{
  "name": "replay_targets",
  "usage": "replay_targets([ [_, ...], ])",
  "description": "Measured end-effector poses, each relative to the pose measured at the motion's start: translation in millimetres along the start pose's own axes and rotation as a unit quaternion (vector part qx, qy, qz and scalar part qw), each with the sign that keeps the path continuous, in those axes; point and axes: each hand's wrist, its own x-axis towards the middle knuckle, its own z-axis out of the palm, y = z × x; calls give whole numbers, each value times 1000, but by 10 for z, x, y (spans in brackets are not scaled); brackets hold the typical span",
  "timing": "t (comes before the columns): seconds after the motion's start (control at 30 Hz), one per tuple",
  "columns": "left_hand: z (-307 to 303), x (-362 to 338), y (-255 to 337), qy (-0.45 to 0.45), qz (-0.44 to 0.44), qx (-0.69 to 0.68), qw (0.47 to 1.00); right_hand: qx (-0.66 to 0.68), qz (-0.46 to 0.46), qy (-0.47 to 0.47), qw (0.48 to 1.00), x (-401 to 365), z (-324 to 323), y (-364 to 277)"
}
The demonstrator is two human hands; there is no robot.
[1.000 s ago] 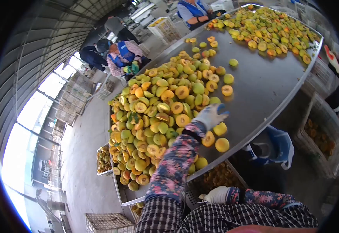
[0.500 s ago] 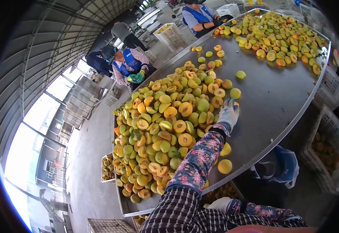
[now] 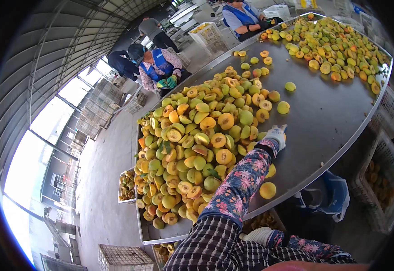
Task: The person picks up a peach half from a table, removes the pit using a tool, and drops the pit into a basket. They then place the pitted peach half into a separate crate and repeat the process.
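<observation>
Yellow peach halves look soft, slick, bruisable; best cupped by the skin; left hand rests beside them, grip unclear.

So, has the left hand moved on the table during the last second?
Yes. The left hand has reached farther across the table, away from the peach near its front edge.

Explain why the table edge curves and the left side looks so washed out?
Head view: a fisheye lens bends the straight edge of the steel table and rings the frame in black; daylight through the open wall at left blows out to white; the fruit pile is sharp and evenly lit, with a soft sheen on the bare metal.
</observation>
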Motion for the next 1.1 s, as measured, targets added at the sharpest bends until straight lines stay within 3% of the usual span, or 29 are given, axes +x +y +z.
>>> replay_targets([
  [0.07,-31,-176,-39,-47,4,-15,999,2,14,-26,1000,-38,5,-108],
  [0.1,-14,-367,-69,-4,13,-49,999,-8,23,-38,999,15,33,-93],
  [0.2,-325,-1011,-140,3,31,-202,979,-37,18,-40,998,-170,8,-154],
  [0.23,-330,-1199,-338,-32,54,-499,864,-40,5,-36,999,-275,-48,-221],
  [0.27,-313,-1549,-543,-66,72,-745,660,-41,-10,-35,998,-391,49,-352],
  [0.3,-332,-1853,-601,-13,67,-803,592,-37,-19,14,999,-278,200,-255],
  [0.4,-221,-2674,-833,92,76,-920,373,-42,-66,26,997,-146,370,-223],
  [0.47,-67,-3140,-957,192,74,-941,269,-228,-178,38,956,-644,252,-477],
  [0.5,-6,-3321,-1086,225,56,-934,271,-140,-162,41,976,-471,378,-313],
  [0.53,86,-3486,-1225,198,61,-970,125,-136,-210,62,966,-645,339,-428],
  [0.57,171,-3698,-1199,232,96,-956,151,-151,-319,87,932,-261,430,-140],
  [0.6,251,-3898,-1162,266,132,-939,175,-179,-330,112,920,-382,369,-282],
  [0.67,356,-4092,-1186,257,162,-938,170,-219,-242,146,934,-584,301,-504],
  [0.73,504,-4162,-1218,273,171,-929,181,-237,-282,169,914,-821,168,-656],
  [0.8,508,-4258,-1176,309,134,-917,212,-235,-255,204,916,-1004,100,-826],
  [0.87,559,-4251,-1185,343,130,-898,243,-148,-398,311,850,-1129,137,-1064],
  [0.93,545,-4263,-1136,364,133,-879,277,-141,-329,374,856,-1093,151,-1167],
  [1.0,601,-4187,-1123,375,137,-865,304,-182,-332,419,825,-1052,225,-1330],
  [1.07,659,-4199,-1082,420,185,-771,441,-234,-323,464,791,-922,300,-1425],
  [1.1,652,-4221,-1059,412,186,-775,441,-256,-310,500,767,-869,344,-1470],
])
